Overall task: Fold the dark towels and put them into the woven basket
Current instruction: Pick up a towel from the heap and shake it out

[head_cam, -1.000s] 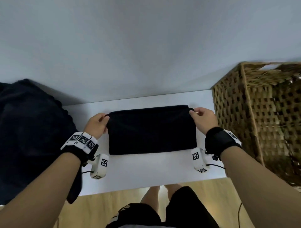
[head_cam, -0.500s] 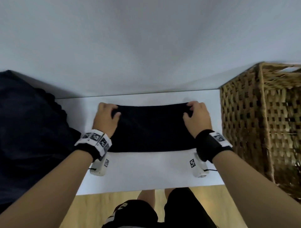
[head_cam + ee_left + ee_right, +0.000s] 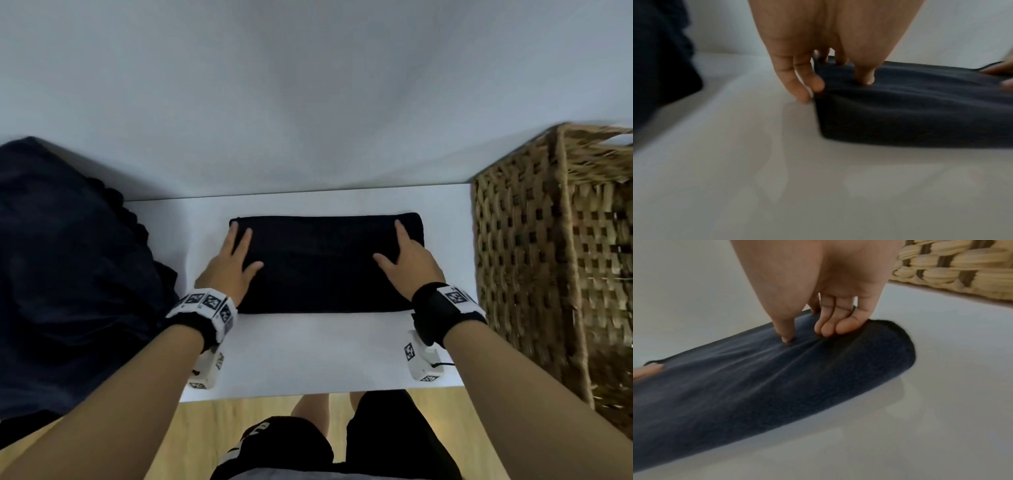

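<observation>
One basket (image 3: 561, 260) stands at the table's (image 3: 315, 349) right end. One dark pile (image 3: 68, 274) sits on the left. One folded towel (image 3: 325, 267) lies flat between them. The left hand (image 3: 229, 263) and right hand (image 3: 409, 262) press it, fingers spread, gripping nothing. The right wrist view shows three fingers (image 3: 838, 324) bunched on the towel's end.
</observation>
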Tool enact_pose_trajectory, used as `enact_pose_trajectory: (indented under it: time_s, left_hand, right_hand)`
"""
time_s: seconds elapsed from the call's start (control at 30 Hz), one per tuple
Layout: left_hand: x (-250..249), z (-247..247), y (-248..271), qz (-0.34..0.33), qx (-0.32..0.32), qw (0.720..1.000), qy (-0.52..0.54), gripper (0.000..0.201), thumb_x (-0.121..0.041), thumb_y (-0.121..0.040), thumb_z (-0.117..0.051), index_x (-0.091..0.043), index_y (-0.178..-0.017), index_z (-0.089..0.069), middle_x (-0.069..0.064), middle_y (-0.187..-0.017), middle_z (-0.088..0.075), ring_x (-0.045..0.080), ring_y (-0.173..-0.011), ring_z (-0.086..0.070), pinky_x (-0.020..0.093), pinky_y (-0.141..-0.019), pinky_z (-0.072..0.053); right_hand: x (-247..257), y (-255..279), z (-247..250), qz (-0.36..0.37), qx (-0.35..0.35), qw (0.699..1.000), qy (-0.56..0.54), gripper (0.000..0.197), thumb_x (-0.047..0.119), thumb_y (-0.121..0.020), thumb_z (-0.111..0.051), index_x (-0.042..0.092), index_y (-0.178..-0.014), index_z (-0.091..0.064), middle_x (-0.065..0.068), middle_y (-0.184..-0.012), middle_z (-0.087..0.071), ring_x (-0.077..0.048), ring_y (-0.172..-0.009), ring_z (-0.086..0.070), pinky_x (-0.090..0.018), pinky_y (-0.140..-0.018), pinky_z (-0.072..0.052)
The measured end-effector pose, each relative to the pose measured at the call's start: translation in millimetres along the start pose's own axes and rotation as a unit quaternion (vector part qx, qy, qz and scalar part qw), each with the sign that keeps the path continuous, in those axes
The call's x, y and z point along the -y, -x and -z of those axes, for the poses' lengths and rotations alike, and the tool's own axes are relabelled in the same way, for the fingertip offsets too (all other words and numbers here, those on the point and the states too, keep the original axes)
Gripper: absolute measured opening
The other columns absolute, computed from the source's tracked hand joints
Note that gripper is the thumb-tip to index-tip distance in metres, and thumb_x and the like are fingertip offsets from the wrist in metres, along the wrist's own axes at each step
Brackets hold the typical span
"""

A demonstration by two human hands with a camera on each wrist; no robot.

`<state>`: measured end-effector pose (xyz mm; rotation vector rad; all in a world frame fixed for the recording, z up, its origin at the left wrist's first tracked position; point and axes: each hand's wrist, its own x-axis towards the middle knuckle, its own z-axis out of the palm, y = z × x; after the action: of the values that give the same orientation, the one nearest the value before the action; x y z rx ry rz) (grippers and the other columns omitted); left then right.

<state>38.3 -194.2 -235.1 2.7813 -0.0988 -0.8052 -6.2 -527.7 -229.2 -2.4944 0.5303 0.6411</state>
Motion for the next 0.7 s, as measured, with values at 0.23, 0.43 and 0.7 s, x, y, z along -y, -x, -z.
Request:
enact_pose_trajectory:
  time_s: [0.23, 0.43, 0.7]
  left_hand:
    - [1.9, 5.2, 16.1, 0.156, -0.1, 0.967, 0.173, 0.064, -0.034, -0.08, -0.076, -0.011, -0.133, -0.048, 0.012, -0.135, -0.049, 0.023, -0.1, -0.059, 0.029, -0.086, -0.043]
    - [7.3, 7.5, 29.6, 0.247, 0.004, 0.929, 0.276, 0.052, -0.03, -0.073, -0.081, -0.012, -0.117, -0.059, 0.005, -0.115, -0.066, 0.024, -0.1, -0.063, 0.028, -0.083, -0.048]
    - [-21.3, 33.7, 67.5, 0.125, 0.054, 0.951, 0.276, 0.063, -0.028, -0.072, -0.071, -0.021, -0.13, -0.047, 0.0, -0.113, -0.06, 0.022, -0.101, -0.059, 0.032, -0.086, -0.048]
  right_hand:
    - [4.4, 10.6, -6.8, -0.002, 0.027, 0.999, -0.021, 0.089, 0.045, -0.091, -0.061, 0.028, -0.156, -0.003, -0.013, -0.117, -0.054, -0.027, -0.099, -0.059, -0.039, -0.085, -0.052]
    - [17.1, 49.0, -35.3, 0.004, 0.048, 0.999, -0.012, 0.09, 0.045, -0.093, -0.058, 0.028, -0.156, 0.003, -0.012, -0.131, -0.048, -0.028, -0.109, -0.056, -0.039, -0.088, -0.052]
    - [26.4, 69.1, -41.1, 0.043, 0.069, 0.991, -0.104, 0.062, 0.032, -0.097, -0.055, 0.017, -0.151, -0.029, 0.007, -0.084, -0.058, -0.009, -0.081, -0.056, -0.024, -0.079, -0.041]
